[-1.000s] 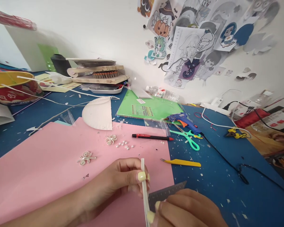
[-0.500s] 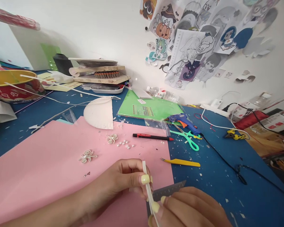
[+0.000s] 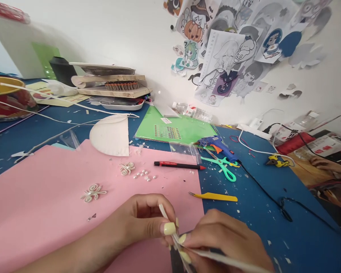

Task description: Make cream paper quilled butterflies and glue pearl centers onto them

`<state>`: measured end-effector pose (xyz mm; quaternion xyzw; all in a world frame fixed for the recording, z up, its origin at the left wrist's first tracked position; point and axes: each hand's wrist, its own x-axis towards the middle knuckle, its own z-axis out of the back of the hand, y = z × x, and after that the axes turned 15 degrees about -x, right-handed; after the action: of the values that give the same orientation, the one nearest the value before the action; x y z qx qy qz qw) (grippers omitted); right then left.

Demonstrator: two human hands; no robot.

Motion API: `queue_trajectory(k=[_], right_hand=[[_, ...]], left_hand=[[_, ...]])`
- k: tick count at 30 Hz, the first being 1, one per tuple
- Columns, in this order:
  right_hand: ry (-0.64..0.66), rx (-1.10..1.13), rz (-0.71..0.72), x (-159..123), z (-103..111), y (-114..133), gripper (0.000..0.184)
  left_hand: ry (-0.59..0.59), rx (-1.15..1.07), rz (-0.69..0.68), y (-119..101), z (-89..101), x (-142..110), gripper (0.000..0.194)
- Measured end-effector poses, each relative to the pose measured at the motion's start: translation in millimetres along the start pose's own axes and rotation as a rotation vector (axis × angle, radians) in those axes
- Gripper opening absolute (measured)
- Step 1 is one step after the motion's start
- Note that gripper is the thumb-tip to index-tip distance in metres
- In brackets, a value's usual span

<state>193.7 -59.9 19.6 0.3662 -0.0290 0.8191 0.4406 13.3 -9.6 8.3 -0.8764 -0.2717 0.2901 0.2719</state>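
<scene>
My left hand [image 3: 140, 222] pinches a thin white strip [image 3: 163, 211] between thumb and fingers, one end poking up above the thumb. Close beside it, my right hand [image 3: 227, 237] pinches the strip lower down. Below the pinch two white lengths spread apart, one downward and one to the lower right; whether they are one piece I cannot tell. A dark ruler lies under my hands, mostly hidden. Left of them on pink paper [image 3: 45, 197] rest two curled white cord ornaments, a nearer one [image 3: 93, 193] and a farther one [image 3: 127, 168], with several white beads [image 3: 142, 173].
Yellow tweezers [image 3: 216, 196], green-handled scissors [image 3: 226, 170], a blue glue gun [image 3: 217, 146] and a red-black pen [image 3: 179, 165] lie beyond my hands. A white half-round piece [image 3: 110, 136] sits at the paper's far edge. Another person's hand [image 3: 324, 167] shows at far right.
My right hand has moved up, closer to my left. The white strip now tilts more to the left, and a second length trails to the lower right. The ruler is more hidden.
</scene>
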Motion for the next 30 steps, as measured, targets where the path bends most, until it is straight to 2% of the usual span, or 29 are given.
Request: queue_trajectory(k=[3,7,14,18,23,25,28,30], right_hand=[[0.124,0.304,-0.216,7,-1,-4,0.008],[0.316,0.428,-0.433,3,-5,-6,0.014],[0.314,0.57,-0.585,-10,-14,-5,0.021],[0.223,0.437,-0.547,-6,-12,-5,0.019],[0.321,0.39,-0.398,4,-3,-11,0.021],[0.35,0.354,-0.373,7,5,-23,0.021],[0.326,0.067,-0.347,9,17,-48,0.019],[0.466,-0.143,-0.313,9,21,-64,0.015]], left_hand=[[-0.003,0.063,0.017,-3,0.6,1,0.015],[-0.01,0.188,0.045,3,3.5,1,0.015],[-0.04,0.345,0.075,7,-1.1,0,0.016],[-0.011,0.411,0.051,9,-2.7,-2,0.011],[0.035,0.382,0.046,13,-0.8,-1,0.019],[-0.004,0.387,0.019,12,-1.3,-1,0.024],[-0.099,0.352,-0.067,8,-2.8,-2,0.03],[-0.128,0.302,-0.106,6,-3.8,-3,0.032]])
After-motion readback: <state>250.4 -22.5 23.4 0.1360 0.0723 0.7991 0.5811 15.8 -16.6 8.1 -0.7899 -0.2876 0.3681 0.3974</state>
